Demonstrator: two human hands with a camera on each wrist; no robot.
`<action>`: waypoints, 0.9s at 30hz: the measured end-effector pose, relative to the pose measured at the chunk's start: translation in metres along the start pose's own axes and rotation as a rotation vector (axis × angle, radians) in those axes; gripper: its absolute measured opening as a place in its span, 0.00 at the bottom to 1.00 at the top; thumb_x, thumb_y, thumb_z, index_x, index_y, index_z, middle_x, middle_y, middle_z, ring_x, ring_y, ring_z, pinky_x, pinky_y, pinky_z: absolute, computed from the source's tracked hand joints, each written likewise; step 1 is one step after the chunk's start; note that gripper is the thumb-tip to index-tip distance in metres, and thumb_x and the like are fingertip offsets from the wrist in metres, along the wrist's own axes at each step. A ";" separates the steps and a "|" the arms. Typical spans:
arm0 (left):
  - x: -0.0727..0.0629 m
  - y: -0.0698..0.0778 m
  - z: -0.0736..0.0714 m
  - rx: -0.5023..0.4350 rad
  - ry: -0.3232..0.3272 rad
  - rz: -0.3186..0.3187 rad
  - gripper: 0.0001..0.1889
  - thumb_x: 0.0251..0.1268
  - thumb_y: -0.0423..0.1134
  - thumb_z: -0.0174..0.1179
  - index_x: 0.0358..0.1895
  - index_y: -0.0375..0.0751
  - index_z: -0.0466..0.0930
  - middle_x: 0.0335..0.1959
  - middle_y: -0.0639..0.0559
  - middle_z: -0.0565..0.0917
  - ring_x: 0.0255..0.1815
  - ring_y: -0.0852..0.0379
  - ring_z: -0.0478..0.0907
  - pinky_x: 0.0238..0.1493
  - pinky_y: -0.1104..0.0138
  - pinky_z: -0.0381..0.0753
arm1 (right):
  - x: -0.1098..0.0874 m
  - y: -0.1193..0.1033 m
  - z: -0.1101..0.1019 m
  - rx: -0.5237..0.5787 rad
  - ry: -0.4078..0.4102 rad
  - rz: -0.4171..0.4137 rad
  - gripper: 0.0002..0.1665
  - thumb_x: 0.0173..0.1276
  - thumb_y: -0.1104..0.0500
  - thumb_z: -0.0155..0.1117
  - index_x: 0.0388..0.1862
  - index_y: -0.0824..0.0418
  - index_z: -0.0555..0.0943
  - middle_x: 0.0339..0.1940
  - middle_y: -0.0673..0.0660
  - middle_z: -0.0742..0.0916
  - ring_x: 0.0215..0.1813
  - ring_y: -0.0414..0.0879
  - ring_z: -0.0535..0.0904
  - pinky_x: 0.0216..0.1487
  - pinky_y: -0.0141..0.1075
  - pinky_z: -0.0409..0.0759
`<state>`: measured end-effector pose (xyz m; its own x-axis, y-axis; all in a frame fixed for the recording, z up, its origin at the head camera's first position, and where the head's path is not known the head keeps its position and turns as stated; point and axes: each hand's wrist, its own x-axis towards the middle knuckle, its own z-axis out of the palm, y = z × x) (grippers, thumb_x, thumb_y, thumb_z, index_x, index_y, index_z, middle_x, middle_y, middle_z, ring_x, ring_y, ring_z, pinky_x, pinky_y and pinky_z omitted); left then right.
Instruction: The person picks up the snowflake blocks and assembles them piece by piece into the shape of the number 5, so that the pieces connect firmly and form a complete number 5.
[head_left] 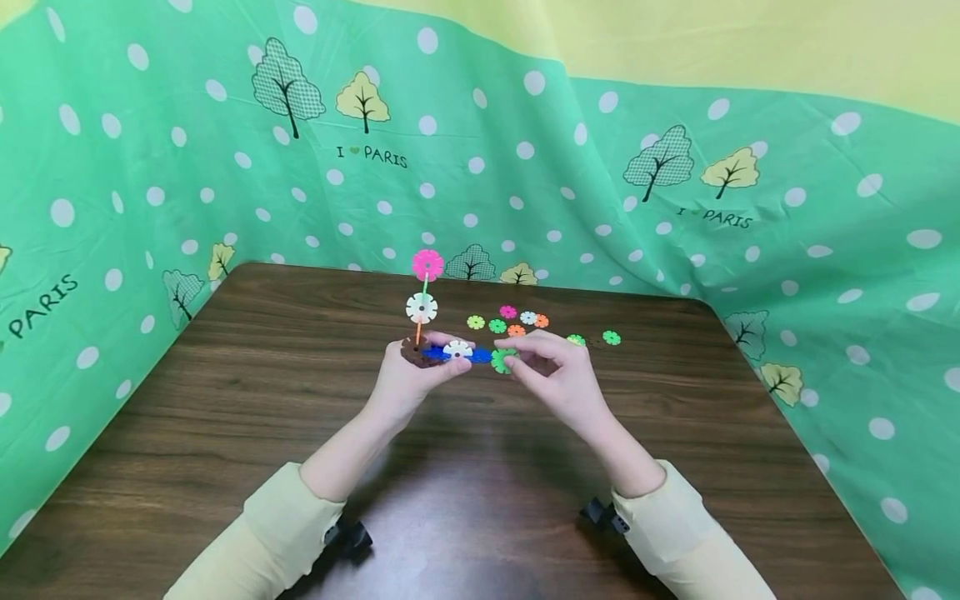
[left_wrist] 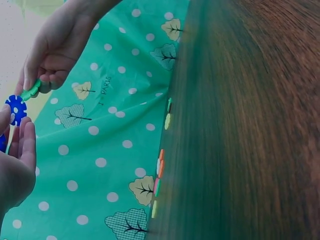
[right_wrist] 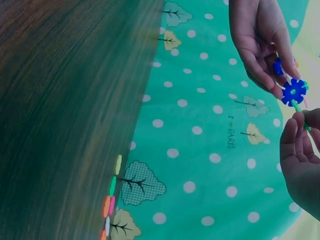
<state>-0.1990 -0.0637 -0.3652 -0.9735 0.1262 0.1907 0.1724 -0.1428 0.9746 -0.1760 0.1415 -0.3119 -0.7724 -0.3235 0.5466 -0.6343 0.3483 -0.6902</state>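
- The counter (head_left: 480, 500) lies under everything, dark and wood-grained. No container shows; the loose pieces sit directly on its surface, so there is nothing inside anything to report.
- The joined build is what I have in hand, raised above the counter: blue discs (head_left: 482, 356) form its base, a white disc (head_left: 457, 349) sits between them, and a brown disc (head_left: 410, 352) stands at my left end. From there a stem climbs through an edge-on orange disc to an upper white disc (head_left: 422, 307) and a pink disc (head_left: 428, 265) on top.
- My left fingers (left_wrist: 29, 142) grip the base, pinching it around the blue discs.
- My right fingers (head_left: 536, 342) pinch a green disc (head_left: 501, 361) at the base's free end.
- The loose discs (head_left: 497, 326) lie beyond my fingers, mostly clustered, some towards my right.
- Smallest is the joint itself: I judge the step to be fitting green to blue, slot against slot. Whether the slots have locked I can't quite tell at this size. The next move calls for a steady left grip, aligned edges and a gentle push, since the tall stem could twist.
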 end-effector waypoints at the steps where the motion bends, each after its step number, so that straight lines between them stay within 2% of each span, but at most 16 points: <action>1: 0.000 0.000 0.000 0.006 -0.002 0.002 0.16 0.49 0.34 0.72 0.42 0.32 0.82 0.33 0.52 0.86 0.32 0.58 0.80 0.35 0.68 0.81 | 0.000 0.001 0.000 -0.005 0.002 -0.008 0.12 0.55 0.74 0.67 0.40 0.70 0.84 0.30 0.60 0.86 0.27 0.41 0.75 0.27 0.28 0.76; 9: 0.000 -0.002 -0.002 0.066 -0.042 0.022 0.16 0.49 0.36 0.73 0.41 0.34 0.83 0.36 0.47 0.87 0.34 0.58 0.81 0.35 0.68 0.81 | -0.002 0.030 0.000 -0.039 0.002 -0.060 0.13 0.57 0.69 0.69 0.42 0.64 0.86 0.32 0.54 0.87 0.28 0.39 0.75 0.26 0.27 0.76; 15: -0.001 -0.003 -0.001 0.056 -0.035 0.013 0.16 0.49 0.37 0.73 0.41 0.35 0.83 0.35 0.49 0.87 0.34 0.58 0.81 0.36 0.68 0.81 | -0.003 0.034 0.002 -0.030 -0.015 -0.111 0.11 0.60 0.65 0.68 0.43 0.60 0.86 0.30 0.50 0.86 0.25 0.38 0.74 0.25 0.26 0.76; 20: -0.002 -0.002 0.000 0.023 -0.029 -0.010 0.16 0.49 0.36 0.72 0.42 0.33 0.83 0.34 0.49 0.87 0.33 0.57 0.81 0.37 0.67 0.81 | -0.005 0.029 0.005 -0.019 0.014 -0.047 0.12 0.58 0.68 0.69 0.42 0.64 0.86 0.26 0.52 0.84 0.24 0.39 0.72 0.23 0.26 0.74; 27: -0.001 -0.001 0.000 0.013 -0.040 -0.012 0.15 0.50 0.35 0.72 0.41 0.32 0.82 0.36 0.47 0.87 0.35 0.56 0.82 0.37 0.67 0.81 | -0.004 -0.002 0.006 0.019 0.035 0.023 0.11 0.56 0.74 0.67 0.40 0.71 0.84 0.21 0.58 0.81 0.22 0.40 0.72 0.21 0.29 0.72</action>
<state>-0.1983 -0.0632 -0.3667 -0.9687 0.1671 0.1834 0.1631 -0.1281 0.9782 -0.1714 0.1372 -0.3156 -0.7879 -0.2841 0.5464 -0.6156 0.3381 -0.7118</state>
